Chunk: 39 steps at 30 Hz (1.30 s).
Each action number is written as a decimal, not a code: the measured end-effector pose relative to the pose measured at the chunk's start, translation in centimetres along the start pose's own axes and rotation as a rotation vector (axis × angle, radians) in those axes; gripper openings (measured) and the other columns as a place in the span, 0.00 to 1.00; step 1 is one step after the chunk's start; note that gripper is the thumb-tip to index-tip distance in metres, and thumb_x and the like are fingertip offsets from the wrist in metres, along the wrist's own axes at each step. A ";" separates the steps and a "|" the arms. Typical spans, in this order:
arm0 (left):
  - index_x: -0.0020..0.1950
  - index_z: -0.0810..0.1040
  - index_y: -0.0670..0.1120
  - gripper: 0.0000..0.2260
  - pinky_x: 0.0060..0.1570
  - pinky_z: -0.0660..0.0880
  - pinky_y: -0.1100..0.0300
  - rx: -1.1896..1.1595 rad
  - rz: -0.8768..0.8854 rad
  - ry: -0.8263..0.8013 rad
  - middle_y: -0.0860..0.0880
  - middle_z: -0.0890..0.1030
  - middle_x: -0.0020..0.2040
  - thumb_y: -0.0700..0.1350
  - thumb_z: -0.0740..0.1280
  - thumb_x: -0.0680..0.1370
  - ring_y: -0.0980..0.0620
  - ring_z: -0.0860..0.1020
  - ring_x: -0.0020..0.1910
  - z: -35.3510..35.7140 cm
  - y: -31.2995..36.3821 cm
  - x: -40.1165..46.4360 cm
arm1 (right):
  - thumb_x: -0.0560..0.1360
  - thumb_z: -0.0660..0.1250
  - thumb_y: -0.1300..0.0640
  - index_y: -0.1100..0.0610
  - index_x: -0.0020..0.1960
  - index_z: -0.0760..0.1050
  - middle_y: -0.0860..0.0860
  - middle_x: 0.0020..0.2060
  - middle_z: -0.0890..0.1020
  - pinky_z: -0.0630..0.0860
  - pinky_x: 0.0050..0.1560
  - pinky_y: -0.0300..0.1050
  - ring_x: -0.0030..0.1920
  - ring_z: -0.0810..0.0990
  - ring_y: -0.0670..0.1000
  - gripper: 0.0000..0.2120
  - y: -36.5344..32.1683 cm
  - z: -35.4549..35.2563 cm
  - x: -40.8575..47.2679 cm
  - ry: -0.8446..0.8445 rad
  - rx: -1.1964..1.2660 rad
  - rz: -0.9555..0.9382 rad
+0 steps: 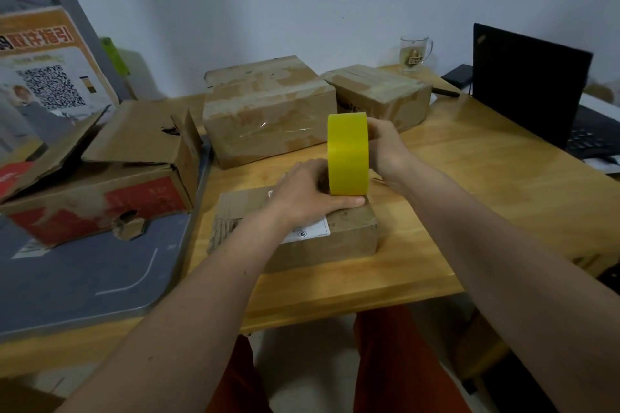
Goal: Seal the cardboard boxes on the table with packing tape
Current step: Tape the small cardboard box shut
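I am seeing both hands gripping one round yellow tape roll point(348, 154) standing on the nearest box point(349, 228): left hand point(303, 193), right hand point(385, 144). Four worn cardboard boxes are sitting on the wooden desk point(486, 178).

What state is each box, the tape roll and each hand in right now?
Yellow packing tape roll: upright on edge atop the small box.
Small brown cardboard box: flaps closed.
Left hand: holding the roll's lower edge.
Right hand: gripping the roll's right side.
Red printed cardboard box: flaps open.
Two rear cardboard boxes: closed, taped.
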<state>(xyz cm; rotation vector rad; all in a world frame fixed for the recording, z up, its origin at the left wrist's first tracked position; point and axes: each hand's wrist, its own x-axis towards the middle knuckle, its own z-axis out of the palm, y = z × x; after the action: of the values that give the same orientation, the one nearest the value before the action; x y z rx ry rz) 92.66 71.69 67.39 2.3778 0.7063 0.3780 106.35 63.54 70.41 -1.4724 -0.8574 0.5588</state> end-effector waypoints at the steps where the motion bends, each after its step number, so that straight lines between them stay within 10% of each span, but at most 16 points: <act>1: 0.67 0.71 0.60 0.42 0.60 0.74 0.48 -0.042 0.011 -0.006 0.59 0.78 0.60 0.73 0.73 0.56 0.53 0.75 0.61 -0.1 0.0 0.0 | 0.71 0.66 0.58 0.57 0.40 0.76 0.54 0.37 0.79 0.76 0.45 0.50 0.39 0.79 0.55 0.03 -0.3 0.1 -0.2 -0.004 0.094 0.019; 7: 0.79 0.54 0.60 0.56 0.56 0.74 0.68 -0.336 0.099 -0.098 0.60 0.75 0.66 0.62 0.81 0.58 0.66 0.75 0.60 -0.1 1.2 0.1 | 0.79 0.61 0.62 0.63 0.48 0.73 0.62 0.45 0.76 0.74 0.53 0.58 0.48 0.76 0.60 0.05 -0.8 -0.4 -0.6 -0.051 0.077 -0.019; 14: 0.78 0.60 0.58 0.51 0.47 0.75 0.73 -0.635 0.127 -0.023 0.57 0.75 0.66 0.58 0.81 0.59 0.65 0.76 0.59 0.5 1.7 0.1 | 0.76 0.66 0.68 0.65 0.63 0.72 0.59 0.54 0.78 0.78 0.50 0.51 0.53 0.79 0.56 0.15 -0.7 -0.9 -0.9 -0.090 -0.125 -0.103; 19: 0.78 0.59 0.57 0.53 0.51 0.78 0.64 -0.746 0.120 0.025 0.55 0.78 0.63 0.54 0.82 0.58 0.59 0.79 0.60 0.8 1.5 0.3 | 0.82 0.56 0.59 0.58 0.63 0.74 0.60 0.56 0.80 0.78 0.58 0.53 0.55 0.81 0.56 0.13 1.5 -0.2 -2.1 -0.033 0.096 0.088; 24: 0.78 0.57 0.61 0.54 0.55 0.80 0.55 -0.822 0.111 0.052 0.52 0.77 0.64 0.52 0.82 0.57 0.55 0.80 0.58 1.0 1.9 0.5 | 0.82 0.53 0.62 0.45 0.51 0.75 0.39 0.44 0.80 0.74 0.42 0.27 0.42 0.78 0.32 0.15 4.2 1.4 -3.6 0.172 0.122 -0.038; 32: 0.76 0.60 0.65 0.53 0.58 0.79 0.44 -0.952 0.056 0.064 0.46 0.79 0.64 0.48 0.83 0.57 0.48 0.81 0.59 1.0 2.3 0.8 | 0.84 0.51 0.60 0.44 0.51 0.71 0.37 0.45 0.75 0.68 0.39 0.20 0.41 0.74 0.24 0.14 4.1 1.7 -3.6 0.183 0.104 -0.092; 39: 0.75 0.62 0.63 0.52 0.52 0.81 0.47 -1.040 0.006 0.164 0.46 0.77 0.66 0.45 0.83 0.57 0.50 0.82 0.58 1.0 3.0 1.5 | 0.84 0.52 0.59 0.55 0.62 0.73 0.52 0.57 0.79 0.73 0.62 0.44 0.61 0.76 0.50 0.13 4.4 1.5 -3.3 0.136 0.022 -0.108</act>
<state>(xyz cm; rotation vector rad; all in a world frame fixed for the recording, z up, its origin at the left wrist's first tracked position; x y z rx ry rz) 95.48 70.05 68.64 1.3704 0.4068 0.7323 103.98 62.08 65.41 -1.4179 -0.8162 0.3818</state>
